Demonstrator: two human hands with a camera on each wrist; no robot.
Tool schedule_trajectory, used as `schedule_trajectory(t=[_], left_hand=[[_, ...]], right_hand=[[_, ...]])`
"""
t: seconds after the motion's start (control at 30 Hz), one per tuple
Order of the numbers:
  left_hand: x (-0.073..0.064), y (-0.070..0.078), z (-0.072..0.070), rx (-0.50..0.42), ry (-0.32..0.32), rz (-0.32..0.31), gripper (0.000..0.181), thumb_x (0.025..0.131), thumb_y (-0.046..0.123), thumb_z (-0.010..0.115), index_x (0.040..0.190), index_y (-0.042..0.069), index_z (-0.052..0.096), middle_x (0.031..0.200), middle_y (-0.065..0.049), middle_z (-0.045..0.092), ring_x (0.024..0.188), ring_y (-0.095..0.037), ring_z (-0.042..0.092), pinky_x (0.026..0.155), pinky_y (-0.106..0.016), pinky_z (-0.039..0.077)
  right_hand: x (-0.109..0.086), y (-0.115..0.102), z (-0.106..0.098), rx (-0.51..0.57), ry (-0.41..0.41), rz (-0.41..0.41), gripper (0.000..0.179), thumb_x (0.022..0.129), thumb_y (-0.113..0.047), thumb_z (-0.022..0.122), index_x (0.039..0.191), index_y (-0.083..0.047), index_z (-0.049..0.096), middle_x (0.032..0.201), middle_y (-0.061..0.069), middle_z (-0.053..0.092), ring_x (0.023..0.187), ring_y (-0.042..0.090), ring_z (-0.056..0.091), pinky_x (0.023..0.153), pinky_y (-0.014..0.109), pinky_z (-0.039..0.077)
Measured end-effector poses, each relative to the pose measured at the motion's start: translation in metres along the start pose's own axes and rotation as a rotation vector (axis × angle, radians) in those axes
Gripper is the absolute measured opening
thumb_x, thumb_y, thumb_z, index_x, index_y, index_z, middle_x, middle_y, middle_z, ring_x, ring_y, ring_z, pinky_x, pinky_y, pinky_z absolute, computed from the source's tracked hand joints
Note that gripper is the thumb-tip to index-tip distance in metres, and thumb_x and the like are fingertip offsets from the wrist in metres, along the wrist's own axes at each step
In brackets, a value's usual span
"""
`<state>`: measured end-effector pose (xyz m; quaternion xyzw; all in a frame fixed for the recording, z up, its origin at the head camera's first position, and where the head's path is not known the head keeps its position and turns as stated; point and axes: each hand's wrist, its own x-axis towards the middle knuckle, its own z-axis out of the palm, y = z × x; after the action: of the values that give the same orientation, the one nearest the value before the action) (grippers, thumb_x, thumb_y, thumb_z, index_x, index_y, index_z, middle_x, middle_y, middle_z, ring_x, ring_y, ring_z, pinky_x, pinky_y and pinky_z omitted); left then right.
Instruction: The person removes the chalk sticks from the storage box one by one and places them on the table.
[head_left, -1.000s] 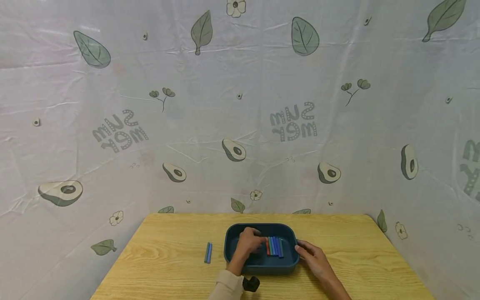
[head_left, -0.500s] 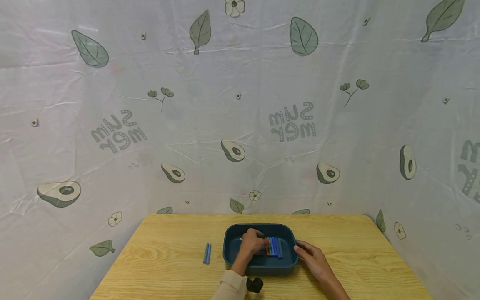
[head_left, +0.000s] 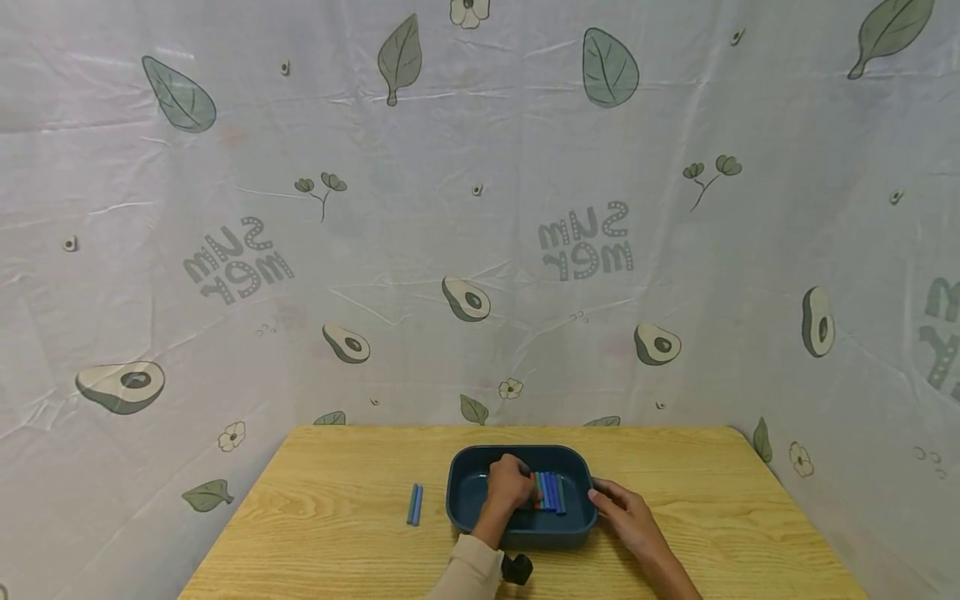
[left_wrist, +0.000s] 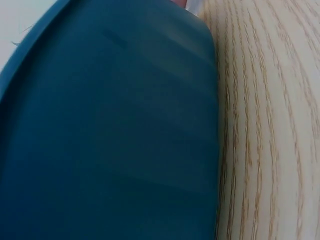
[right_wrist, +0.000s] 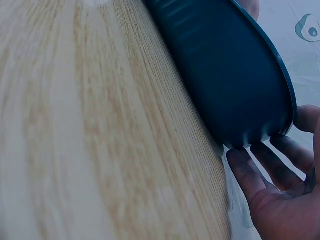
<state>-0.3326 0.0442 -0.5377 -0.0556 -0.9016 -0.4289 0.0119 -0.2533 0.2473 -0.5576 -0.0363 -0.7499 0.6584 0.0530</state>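
Observation:
A dark blue rectangular tray (head_left: 551,537) sits on the table, with a row of slim coloured sticks (head_left: 553,492), mostly blue plus green and red, lying side by side inside it. My left hand (head_left: 508,485) reaches over the near rim, bent at the left end of that row beside the red stick (head_left: 536,503). Its fingertips are largely hidden behind the hand, so I cannot tell whether they grip a stick. With my right hand (right_wrist: 287,180) I hold the tray's right end, thumb at the rim and fingers against the outer wall. The left wrist view shows mainly the tray's wall (left_wrist: 125,125).
Two more sticks (head_left: 416,505), green-blue and light blue, lie together on the wooden table (head_left: 330,533) left of the tray. Behind the table hangs a pale curtain (head_left: 405,250) printed with leaves and avocados. A black strap piece (head_left: 517,570) shows by the left cuff.
My left hand has shifted slightly right inside the tray, covering more of the row's left end. My right hand stays at the tray's right end, and the two sticks outside have not moved.

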Motion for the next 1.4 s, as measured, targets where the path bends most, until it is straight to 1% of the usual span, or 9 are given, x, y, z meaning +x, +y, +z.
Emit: schedule_trajectory(t=[0.17, 0.33, 0.43, 0.63, 0.8, 0.9, 1.1, 1.23, 1.4], left_hand=[[0.0, 0.0, 0.0, -0.001, -0.015, -0.031, 0.03, 0.064, 0.001, 0.09, 0.091, 0.004, 0.078, 0.085, -0.012, 0.072, 0.075, -0.027, 0.069, 0.071, -0.042, 0.06], [0.0, 0.001, -0.002, 0.023, 0.005, -0.032, 0.02, 0.062, 0.001, 0.084, 0.08, 0.01, 0.079, 0.079, -0.007, 0.072, 0.075, -0.025, 0.067, 0.065, -0.038, 0.058], [0.0, 0.0, -0.002, 0.002, -0.003, -0.045, 0.02, 0.06, -0.001, 0.08, 0.076, 0.011, 0.078, 0.08, -0.006, 0.072, 0.073, -0.022, 0.065, 0.06, -0.036, 0.056], [-0.003, 0.0, -0.006, -0.106, -0.049, -0.077, 0.03, 0.062, -0.007, 0.078, 0.089, 0.005, 0.078, 0.088, -0.012, 0.071, 0.075, -0.023, 0.066, 0.055, -0.034, 0.055], [-0.003, -0.001, -0.009, -0.252, -0.088, -0.108, 0.034, 0.063, -0.013, 0.074, 0.094, -0.001, 0.076, 0.082, -0.01, 0.069, 0.06, -0.02, 0.066, 0.048, -0.032, 0.055], [-0.005, 0.003, -0.014, -0.312, -0.104, -0.126, 0.035, 0.063, -0.015, 0.073, 0.095, -0.002, 0.075, 0.077, -0.009, 0.068, 0.056, -0.02, 0.067, 0.048, -0.033, 0.056], [-0.009, 0.008, -0.025, -0.394, -0.124, -0.125, 0.039, 0.067, -0.018, 0.069, 0.104, -0.006, 0.072, 0.077, -0.013, 0.07, 0.06, -0.023, 0.07, 0.053, -0.036, 0.06], [-0.011, 0.005, -0.032, -0.439, -0.14, -0.12, 0.04, 0.07, -0.016, 0.067, 0.109, -0.006, 0.07, 0.079, -0.014, 0.071, 0.061, -0.025, 0.071, 0.056, -0.039, 0.06], [-0.013, -0.001, -0.042, -0.444, -0.136, -0.102, 0.041, 0.072, -0.013, 0.069, 0.111, -0.003, 0.071, 0.08, -0.013, 0.072, 0.063, -0.027, 0.072, 0.058, -0.04, 0.06]], right_hand=[[0.002, 0.002, -0.002, -0.024, -0.02, 0.008, 0.047, 0.099, -0.024, 0.061, 0.138, 0.002, 0.056, 0.139, 0.024, 0.056, 0.122, 0.032, 0.06, 0.088, 0.032, 0.057], [0.001, 0.003, -0.003, -0.021, -0.03, 0.008, 0.048, 0.099, -0.026, 0.062, 0.139, 0.0, 0.056, 0.14, 0.023, 0.056, 0.124, 0.03, 0.06, 0.09, 0.031, 0.057], [0.001, 0.003, -0.003, -0.016, -0.028, 0.002, 0.048, 0.099, -0.026, 0.062, 0.138, 0.001, 0.056, 0.139, 0.023, 0.056, 0.123, 0.03, 0.06, 0.09, 0.032, 0.057], [0.001, 0.004, -0.002, -0.009, -0.022, 0.006, 0.046, 0.099, -0.026, 0.062, 0.137, -0.001, 0.058, 0.138, 0.021, 0.058, 0.122, 0.03, 0.061, 0.09, 0.032, 0.057], [0.001, 0.002, -0.002, -0.016, -0.016, 0.014, 0.047, 0.099, -0.026, 0.062, 0.137, 0.0, 0.057, 0.139, 0.023, 0.056, 0.121, 0.031, 0.061, 0.088, 0.033, 0.058], [0.001, 0.002, -0.003, -0.017, -0.029, 0.007, 0.048, 0.099, -0.026, 0.062, 0.138, 0.001, 0.056, 0.14, 0.023, 0.056, 0.122, 0.03, 0.061, 0.089, 0.032, 0.057], [0.002, 0.005, -0.003, -0.022, -0.029, -0.004, 0.047, 0.099, -0.026, 0.063, 0.138, -0.001, 0.057, 0.139, 0.021, 0.057, 0.12, 0.021, 0.062, 0.091, 0.029, 0.056], [0.003, 0.006, -0.003, -0.015, -0.03, -0.01, 0.047, 0.099, -0.025, 0.062, 0.138, 0.001, 0.057, 0.139, 0.023, 0.056, 0.121, 0.025, 0.062, 0.09, 0.031, 0.057], [0.004, 0.006, -0.004, -0.009, -0.028, -0.014, 0.046, 0.099, -0.022, 0.062, 0.138, 0.002, 0.056, 0.139, 0.023, 0.056, 0.121, 0.028, 0.062, 0.09, 0.031, 0.057]])
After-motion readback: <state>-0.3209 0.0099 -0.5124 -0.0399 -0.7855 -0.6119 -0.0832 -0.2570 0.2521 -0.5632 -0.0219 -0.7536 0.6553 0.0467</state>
